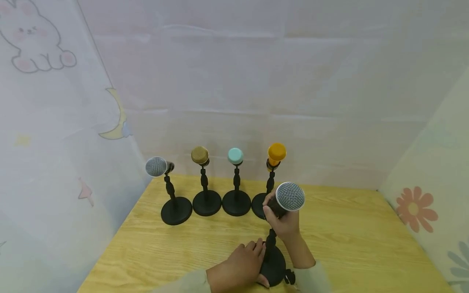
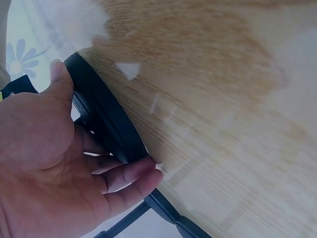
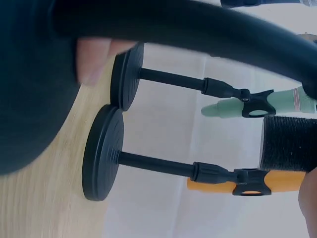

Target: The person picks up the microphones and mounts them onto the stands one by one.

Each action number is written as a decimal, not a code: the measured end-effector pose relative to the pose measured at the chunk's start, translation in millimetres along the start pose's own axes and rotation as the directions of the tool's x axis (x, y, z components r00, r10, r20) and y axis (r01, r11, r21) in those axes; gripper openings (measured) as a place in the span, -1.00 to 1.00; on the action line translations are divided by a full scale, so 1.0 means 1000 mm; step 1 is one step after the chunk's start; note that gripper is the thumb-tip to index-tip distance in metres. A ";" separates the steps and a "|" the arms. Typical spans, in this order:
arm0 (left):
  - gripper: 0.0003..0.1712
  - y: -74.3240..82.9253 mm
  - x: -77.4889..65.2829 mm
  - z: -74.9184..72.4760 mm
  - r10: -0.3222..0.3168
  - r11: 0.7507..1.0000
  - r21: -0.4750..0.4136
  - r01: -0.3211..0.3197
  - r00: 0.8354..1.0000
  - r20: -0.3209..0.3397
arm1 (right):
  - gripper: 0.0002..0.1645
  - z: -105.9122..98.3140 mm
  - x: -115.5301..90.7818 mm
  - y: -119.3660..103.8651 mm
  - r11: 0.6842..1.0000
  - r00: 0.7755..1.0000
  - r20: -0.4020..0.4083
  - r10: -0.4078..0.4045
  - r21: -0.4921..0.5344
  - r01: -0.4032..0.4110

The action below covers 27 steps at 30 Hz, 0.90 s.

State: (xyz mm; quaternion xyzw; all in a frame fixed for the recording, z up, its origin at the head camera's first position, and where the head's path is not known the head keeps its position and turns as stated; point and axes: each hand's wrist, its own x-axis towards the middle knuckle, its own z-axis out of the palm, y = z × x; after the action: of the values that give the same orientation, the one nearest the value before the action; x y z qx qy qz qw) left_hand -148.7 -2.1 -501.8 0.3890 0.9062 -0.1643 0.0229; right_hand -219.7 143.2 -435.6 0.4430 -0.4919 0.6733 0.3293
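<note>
My right hand (image 1: 287,226) grips the dark body of a microphone (image 1: 290,196) with a silver mesh head, thumb on the near side. This microphone sits over a black desk stand close to me. With my left hand (image 1: 243,262) I hold the stand's round base (image 1: 275,266). In the left wrist view my thumb lies at one end of the base (image 2: 99,106) and my fingertips curl at its other edge. The base (image 3: 29,109) looms large and close in the right wrist view, with left-hand fingers (image 3: 94,59) at its rim.
Behind stand several black desk stands in a row, carrying a silver-headed microphone (image 1: 156,167), a gold one (image 1: 200,155), a mint one (image 1: 235,156) and an orange one (image 1: 277,151). A small black thing (image 1: 289,276) lies beside the near base. Cloth backdrops (image 1: 256,81) border the wooden table (image 1: 348,244).
</note>
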 end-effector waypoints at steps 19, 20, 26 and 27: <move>0.11 -0.002 0.003 0.006 -0.017 0.999 -0.037 0.019 0.998 0.054 | -0.62 0.004 -0.010 -0.013 0.962 0.979 -0.155 0.135 -0.217 -0.167; 0.11 -0.003 0.003 0.006 -0.015 0.999 -0.036 0.017 0.999 0.050 | -0.65 0.006 -0.009 -0.013 0.958 0.975 -0.175 0.134 -0.228 -0.172; 0.11 -0.002 0.003 0.006 0.001 0.999 -0.048 0.000 1.000 0.031 | -0.76 0.012 -0.008 -0.016 0.949 0.949 -0.278 0.150 -0.228 -0.217; 0.11 -0.002 0.003 0.007 0.006 0.999 -0.042 -0.005 1.000 0.022 | -0.75 0.013 -0.008 -0.015 0.949 0.946 -0.291 0.141 -0.233 -0.213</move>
State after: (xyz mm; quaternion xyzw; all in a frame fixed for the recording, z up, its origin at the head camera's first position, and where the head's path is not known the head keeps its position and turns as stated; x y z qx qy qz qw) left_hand -152.8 -4.0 -508.5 0.3893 0.9079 -0.1496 0.0414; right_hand -199.6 135.8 -435.9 0.2530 -0.5648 0.6838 0.3865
